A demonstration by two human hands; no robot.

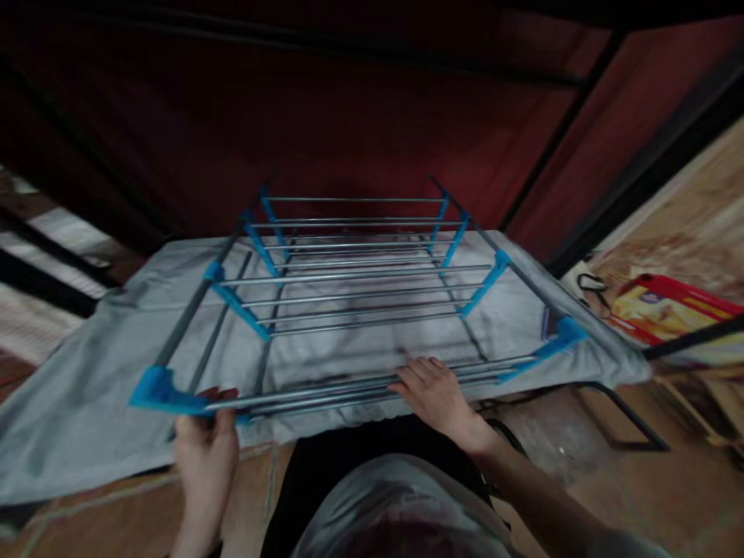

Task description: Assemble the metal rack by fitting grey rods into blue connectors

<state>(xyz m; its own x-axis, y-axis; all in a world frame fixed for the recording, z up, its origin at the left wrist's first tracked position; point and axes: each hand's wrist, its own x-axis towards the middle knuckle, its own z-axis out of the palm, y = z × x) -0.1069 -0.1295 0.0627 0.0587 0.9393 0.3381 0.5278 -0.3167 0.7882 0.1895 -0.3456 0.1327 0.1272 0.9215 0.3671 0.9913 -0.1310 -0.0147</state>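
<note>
A metal rack with grey rods and blue plastic corner joints stands in front of me, its shelves stacked one above another. My left hand is closed around the nearest rods beside the blue front-left corner. My right hand lies on the same front rods, fingers spread over them near the middle. The rack sits over a pale grey cloth spread on a bed-like surface.
Dark red fabric and black bars rise behind the rack. A red and yellow printed bag lies at right on a patterned surface. A black metal frame stands low at right, above a brownish floor.
</note>
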